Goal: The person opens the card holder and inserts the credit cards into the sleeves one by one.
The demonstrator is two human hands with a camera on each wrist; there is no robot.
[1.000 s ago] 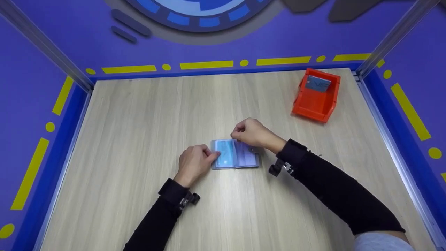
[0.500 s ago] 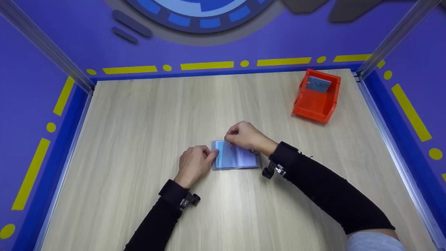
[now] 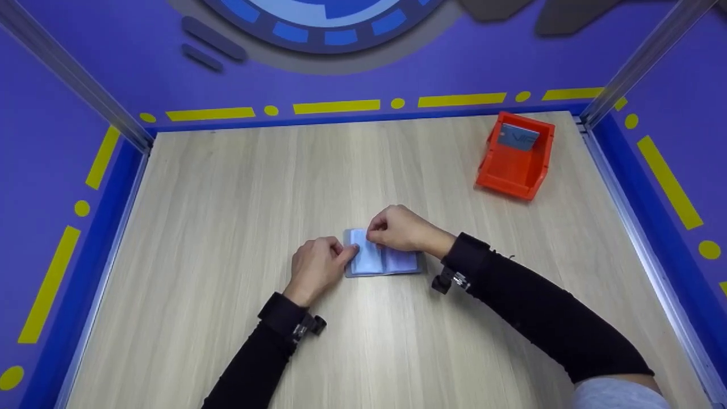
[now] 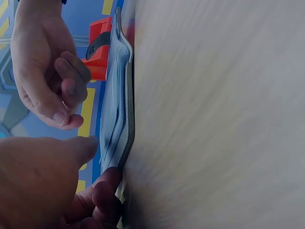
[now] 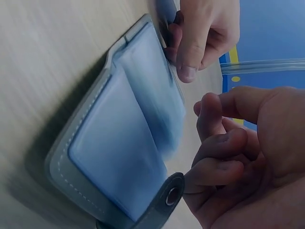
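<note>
A grey card holder (image 3: pixel 420 265) lies spread open on the table, with clear plastic pages (image 5: pixel 112 143) on both sides of its fold. My left hand (image 3: pixel 317 264) grips its left edge, the thumb over the page and the other fingers by the cover's edge in the left wrist view. Above the far edge, near the fold, hovers my right hand (image 3: pixel 397 227). Its fingers are loosely bent, and no page shows between them in the left wrist view. Beside these fingertips one page (image 5: pixel 162 109) is blurred. The snap strap (image 5: pixel 164 200) sticks out from the holder's right side.
At the back right of the table (image 3: pixel 244 187) stands an orange-red bin (image 3: pixel 508 184) with a grey card-like piece (image 3: pixel 518 137) marked with letters leaning inside. Blue-purple panels (image 3: pixel 341 85) with yellow marks border the table at the back and sides.
The right hand moved left over the holder, carrying a clear page across the fold, then shifted slightly nearer and let it go. The page now lies on the left side. The left hand stayed put.
</note>
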